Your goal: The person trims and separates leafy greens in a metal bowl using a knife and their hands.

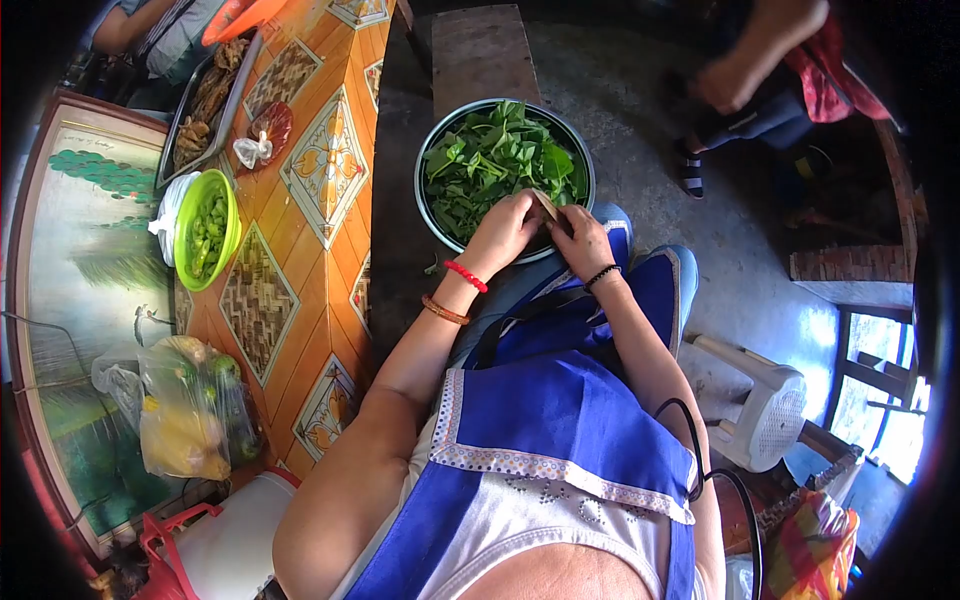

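Note:
Green leaves [490,165] fill a round metal basin [421,190] that stands in front of my knees. Over its near edge, my left hand [508,228], with a red beaded bracelet above the wrist, has its fingers closed on a small brownish piece [547,206]. The fingers of my right hand [581,240] are closed too, at the lower end of the same piece; a black bracelet is on that wrist. What the piece is I cannot make out. The two hands are close together, with leaves just beyond them.
On the patterned table [310,250] at left are a green bowl [232,230] of cut greens, a tray [222,130], a red plastic bag and a bag of fruit [185,430]. Another person's arm [765,50] is at upper right. A white plastic stool [765,415] stands right.

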Tool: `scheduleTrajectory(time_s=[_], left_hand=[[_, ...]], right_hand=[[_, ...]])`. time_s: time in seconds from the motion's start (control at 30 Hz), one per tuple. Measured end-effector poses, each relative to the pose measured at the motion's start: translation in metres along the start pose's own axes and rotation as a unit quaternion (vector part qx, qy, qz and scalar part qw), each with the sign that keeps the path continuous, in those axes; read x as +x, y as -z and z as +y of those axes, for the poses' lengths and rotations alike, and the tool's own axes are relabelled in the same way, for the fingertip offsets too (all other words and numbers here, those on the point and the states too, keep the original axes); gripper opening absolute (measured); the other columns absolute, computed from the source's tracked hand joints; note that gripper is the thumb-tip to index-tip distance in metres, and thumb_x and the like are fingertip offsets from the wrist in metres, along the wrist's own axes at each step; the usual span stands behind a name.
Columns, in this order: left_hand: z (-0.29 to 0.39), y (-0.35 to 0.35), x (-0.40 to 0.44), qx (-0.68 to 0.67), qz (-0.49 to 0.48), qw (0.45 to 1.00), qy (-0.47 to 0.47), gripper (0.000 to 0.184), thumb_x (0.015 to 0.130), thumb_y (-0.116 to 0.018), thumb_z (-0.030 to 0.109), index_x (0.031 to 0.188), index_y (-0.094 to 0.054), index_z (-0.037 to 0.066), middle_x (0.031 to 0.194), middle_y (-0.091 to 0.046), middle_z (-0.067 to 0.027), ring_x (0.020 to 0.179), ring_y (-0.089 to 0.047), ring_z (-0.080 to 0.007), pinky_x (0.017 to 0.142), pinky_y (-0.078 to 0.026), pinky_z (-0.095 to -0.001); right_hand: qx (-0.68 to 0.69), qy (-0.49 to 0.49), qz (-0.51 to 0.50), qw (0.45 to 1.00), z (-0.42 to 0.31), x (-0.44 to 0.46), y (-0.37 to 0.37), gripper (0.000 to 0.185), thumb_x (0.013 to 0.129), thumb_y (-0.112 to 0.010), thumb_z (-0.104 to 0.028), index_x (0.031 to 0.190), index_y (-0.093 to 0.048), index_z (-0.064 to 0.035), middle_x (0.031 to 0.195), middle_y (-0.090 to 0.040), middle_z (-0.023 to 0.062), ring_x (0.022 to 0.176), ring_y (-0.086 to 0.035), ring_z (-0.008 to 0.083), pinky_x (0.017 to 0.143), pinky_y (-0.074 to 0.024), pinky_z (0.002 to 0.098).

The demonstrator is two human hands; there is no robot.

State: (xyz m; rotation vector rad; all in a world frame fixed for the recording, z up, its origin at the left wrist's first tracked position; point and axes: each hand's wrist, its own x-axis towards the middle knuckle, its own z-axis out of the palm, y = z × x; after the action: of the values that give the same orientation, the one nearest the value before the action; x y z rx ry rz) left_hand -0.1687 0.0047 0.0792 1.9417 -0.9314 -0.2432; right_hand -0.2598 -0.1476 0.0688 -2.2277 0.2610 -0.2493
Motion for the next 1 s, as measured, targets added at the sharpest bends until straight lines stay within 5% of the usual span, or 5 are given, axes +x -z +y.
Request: scheduleTrajectory(time_s=[0.13,0.73,0.8,1.0], left_hand=[[0.003,0.001,0.001,0.082,0.019,0.995,-0.058,0.027,0.082,-0.062,-0.001,0.107,-0.056,0.003,0.095,-0.065,-0.0149,0.091,-0.062,-0.0343,0.08,-0.05,-0.0396],[-0.031,-0.007,0.001,0.045,0.055,0.996,0.045,0.022,0.08,-0.061,0.004,0.102,-0.06,0.003,0.09,-0.064,-0.015,0.087,-0.063,-0.032,0.077,-0.049,-0.0376],[-0.027,0.0,0.003,0.056,0.067,0.996,-0.007,0.021,0.081,-0.061,0.005,0.102,-0.06,0.002,0.09,-0.063,-0.0148,0.085,-0.063,-0.0296,0.075,-0.049,-0.0351],[0.006,0.012,-0.003,-0.039,0.0,0.996,0.085,0.017,0.084,-0.063,0.005,0.1,-0.061,0.001,0.086,-0.06,-0.0097,0.079,-0.061,-0.0204,0.073,-0.049,-0.0309]], right_hand=[[-0.002,0.01,-0.02,1.0,0.0,0.0,0.001,0.028,0.08,-0.064,-0.019,0.101,-0.06,-0.0012,0.092,-0.061,0.0192,0.088,-0.061,0.0377,0.075,-0.0491,0.0435],[0.013,0.031,-0.065,0.997,-0.019,-0.004,0.002,0.026,0.08,-0.065,-0.021,0.096,-0.059,-0.0018,0.089,-0.059,0.0177,0.084,-0.06,0.0383,0.073,-0.0482,0.0442],[0.025,0.04,-0.049,0.998,-0.023,-0.003,0.003,0.025,0.082,-0.065,-0.02,0.097,-0.059,-0.0016,0.092,-0.059,0.0185,0.084,-0.06,0.0386,0.072,-0.0483,0.0441],[0.045,-0.047,0.008,0.998,-0.013,0.0,0.003,0.026,0.084,-0.064,-0.019,0.101,-0.057,-0.0011,0.087,-0.062,0.0209,0.083,-0.061,0.0393,0.07,-0.0484,0.043]])
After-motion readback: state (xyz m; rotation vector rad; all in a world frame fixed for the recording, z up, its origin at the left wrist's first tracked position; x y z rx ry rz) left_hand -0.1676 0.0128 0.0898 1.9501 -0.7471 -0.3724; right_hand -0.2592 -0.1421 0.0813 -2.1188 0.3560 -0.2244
